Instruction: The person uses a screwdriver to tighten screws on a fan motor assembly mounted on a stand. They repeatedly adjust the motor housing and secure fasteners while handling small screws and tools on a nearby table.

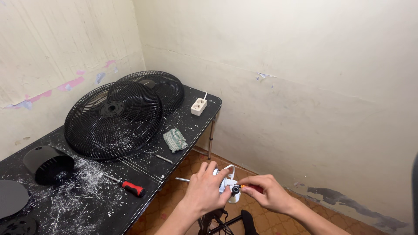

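Observation:
My left hand (205,190) wraps around a small white part (230,186) with a white cable looping off its top. My right hand (270,193) grips a screwdriver with a red handle (254,188); its tip meets a dark round spot on the white part. Both hands hover over the tiled floor, just right of the black table (143,174). Below them stands a dark pole with cables (213,219).
On the black table lie two black fan grilles (115,117), a second red-handled screwdriver (128,186), a green checked cloth (175,140), a white socket strip (199,105), a black motor cover (47,163), a thin metal pin (164,159) and white debris. Walls close the corner behind.

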